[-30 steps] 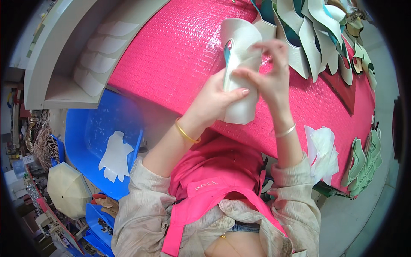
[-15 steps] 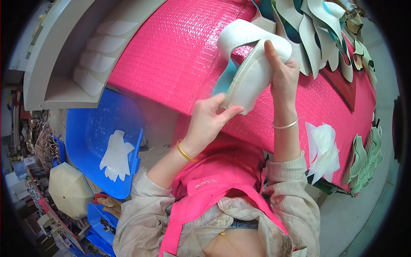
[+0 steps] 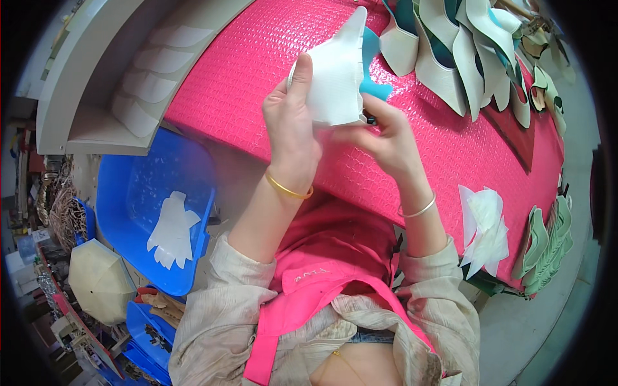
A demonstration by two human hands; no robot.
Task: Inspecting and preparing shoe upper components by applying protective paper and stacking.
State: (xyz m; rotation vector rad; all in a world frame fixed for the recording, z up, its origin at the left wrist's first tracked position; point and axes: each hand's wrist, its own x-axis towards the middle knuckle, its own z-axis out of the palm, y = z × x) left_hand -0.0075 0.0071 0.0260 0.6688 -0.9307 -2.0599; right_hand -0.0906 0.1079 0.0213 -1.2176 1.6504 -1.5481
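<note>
I log one item of this kind: a small label (image 3: 309, 276), a short line of pale print on the pink apron (image 3: 335, 257), well below the left hand (image 3: 293, 128) and beneath its wrist, lying slightly tilted. Clutter far down and left of that hand is too small for me to classify.

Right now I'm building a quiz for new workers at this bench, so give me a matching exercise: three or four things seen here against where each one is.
Things:
1. white cut-out shoe piece with scalloped edge
2. white fabric cut-outs, flat stack
3. gold bangle
4. silver bangle

Places:
A. on the right wrist
B. inside the blue plastic bin
C. held in both hands over the pink bubble-wrap table
D. on the left wrist

Pairs: 1-C, 2-B, 3-D, 4-A
</note>
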